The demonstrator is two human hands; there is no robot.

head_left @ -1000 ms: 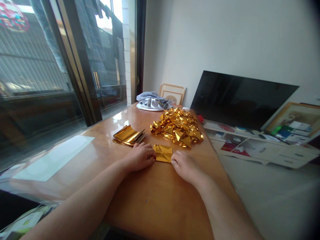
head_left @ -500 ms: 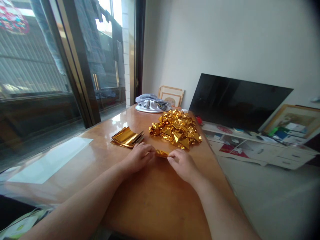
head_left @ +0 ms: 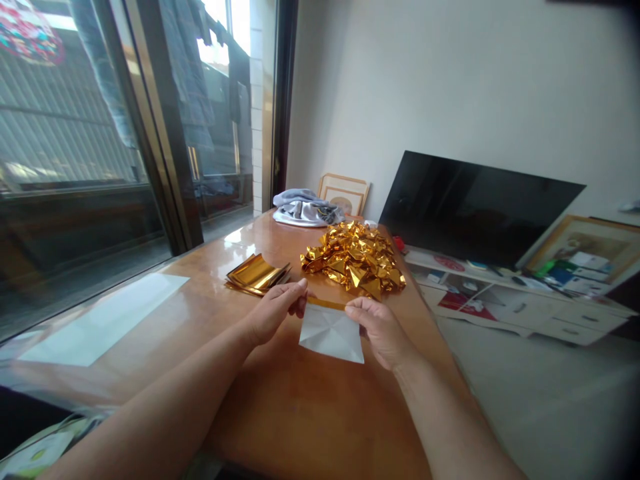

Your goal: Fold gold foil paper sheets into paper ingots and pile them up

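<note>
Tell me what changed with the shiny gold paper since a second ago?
The square gold foil sheet lay flat, gold side up; now the left hand and right hand pinch its top edge, lifted, showing its creased white back. The crumpled gold foil heap and flat gold sheet stack stayed put.

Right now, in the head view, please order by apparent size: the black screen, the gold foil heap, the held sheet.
1. black screen
2. gold foil heap
3. held sheet, though it is nearer the camera, so this ranking is unsure.
</note>
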